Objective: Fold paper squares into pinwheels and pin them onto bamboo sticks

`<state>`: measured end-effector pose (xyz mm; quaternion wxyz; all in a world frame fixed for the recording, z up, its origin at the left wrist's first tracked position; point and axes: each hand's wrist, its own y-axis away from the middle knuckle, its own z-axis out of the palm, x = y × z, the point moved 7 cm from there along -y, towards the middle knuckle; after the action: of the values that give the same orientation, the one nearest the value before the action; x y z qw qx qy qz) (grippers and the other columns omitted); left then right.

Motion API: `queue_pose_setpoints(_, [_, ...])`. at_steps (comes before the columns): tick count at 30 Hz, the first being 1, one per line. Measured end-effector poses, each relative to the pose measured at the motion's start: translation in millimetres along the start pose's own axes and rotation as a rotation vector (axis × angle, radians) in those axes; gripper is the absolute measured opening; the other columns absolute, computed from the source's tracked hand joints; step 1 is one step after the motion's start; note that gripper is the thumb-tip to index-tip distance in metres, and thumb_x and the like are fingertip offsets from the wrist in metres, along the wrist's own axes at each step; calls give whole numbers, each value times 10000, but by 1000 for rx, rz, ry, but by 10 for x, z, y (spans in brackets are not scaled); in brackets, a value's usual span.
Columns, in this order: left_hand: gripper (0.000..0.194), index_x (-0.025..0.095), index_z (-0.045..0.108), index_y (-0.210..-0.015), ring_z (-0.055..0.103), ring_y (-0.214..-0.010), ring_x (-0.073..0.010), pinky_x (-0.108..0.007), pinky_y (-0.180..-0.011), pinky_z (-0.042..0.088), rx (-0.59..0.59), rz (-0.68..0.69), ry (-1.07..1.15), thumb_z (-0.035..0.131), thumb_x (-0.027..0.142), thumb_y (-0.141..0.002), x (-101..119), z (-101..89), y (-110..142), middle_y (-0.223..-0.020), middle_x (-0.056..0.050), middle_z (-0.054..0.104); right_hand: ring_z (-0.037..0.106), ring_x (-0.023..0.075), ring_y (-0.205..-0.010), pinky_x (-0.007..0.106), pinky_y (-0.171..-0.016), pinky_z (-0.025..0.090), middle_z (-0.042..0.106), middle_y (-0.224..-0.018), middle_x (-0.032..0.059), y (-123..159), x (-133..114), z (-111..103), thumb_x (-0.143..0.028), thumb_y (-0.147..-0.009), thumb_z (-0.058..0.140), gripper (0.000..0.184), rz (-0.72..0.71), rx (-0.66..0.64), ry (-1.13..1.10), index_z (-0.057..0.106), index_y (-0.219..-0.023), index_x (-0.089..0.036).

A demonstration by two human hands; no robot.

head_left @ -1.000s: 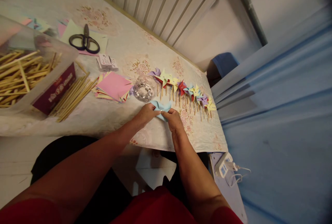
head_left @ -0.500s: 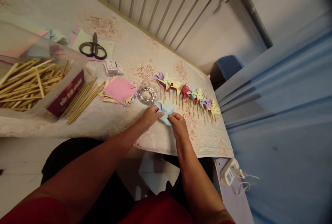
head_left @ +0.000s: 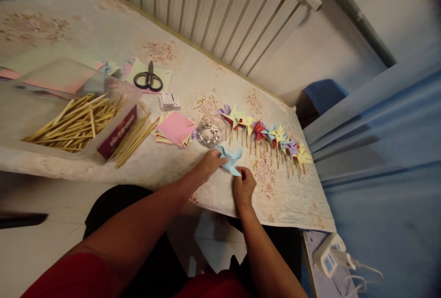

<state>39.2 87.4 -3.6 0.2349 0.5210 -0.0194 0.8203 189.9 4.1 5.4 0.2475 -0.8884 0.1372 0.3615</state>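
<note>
A light blue paper pinwheel [head_left: 231, 161] is held over the front part of the table, its blades folded in toward the middle. My left hand [head_left: 211, 162] pinches it from the left, thumb across the centre. At its lower right blade, my right hand [head_left: 245, 185] has curled fingers closed at the paper's edge. Just beyond lies a round clear dish [head_left: 209, 131] of small shiny pieces. To the right, a row of finished pinwheels [head_left: 259, 129] on sticks lies in several colours.
Left of my hands are stacked paper squares [head_left: 175, 128], small white boxes [head_left: 169, 100] and black-handled scissors [head_left: 149, 79]. A clear plastic bin [head_left: 82, 154] holds many thin sticks, with more sticks [head_left: 134, 144] beside it. A power strip [head_left: 329, 256] sits by the table's right corner.
My right hand has moved from the pinwheel's centre to its lower right blade, and the blades now spread wider. My left hand keeps its pinch. The view has shifted left.
</note>
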Motion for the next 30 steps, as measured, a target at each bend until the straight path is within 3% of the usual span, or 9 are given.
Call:
queue_pose_setpoints(20, [155, 130, 641, -794, 542, -653, -101, -231, -667, 427, 31, -67, 93, 680, 133, -644, -3, 2, 37, -717, 19, 632, 638, 226, -794, 349, -795, 486, 718, -852, 86, 8, 142, -42, -317, -775, 505, 269, 45, 57, 2, 690, -888, -158])
queue_pose_setpoints(25, [153, 130, 623, -738, 528, -634, -92, -214, -631, 406, 27, -70, 86, 725, 159, -628, -54, -5, -18, -672, 31, 606, 616, 209, -753, 335, -770, 477, 710, -820, 72, 6, 188, -105, -363, -758, 539, 268, 114, 118, -34, 690, -855, -164])
queue_pose_setpoints(30, [144, 121, 619, -721, 506, -611, -83, -206, -609, 380, 31, -69, 91, 724, 146, -626, -62, -9, -19, -634, 43, 570, 551, 163, -642, 303, -667, 459, 649, -734, 17, 39, 305, -144, -369, -737, 563, 251, 277, 198, -145, 673, -841, -168])
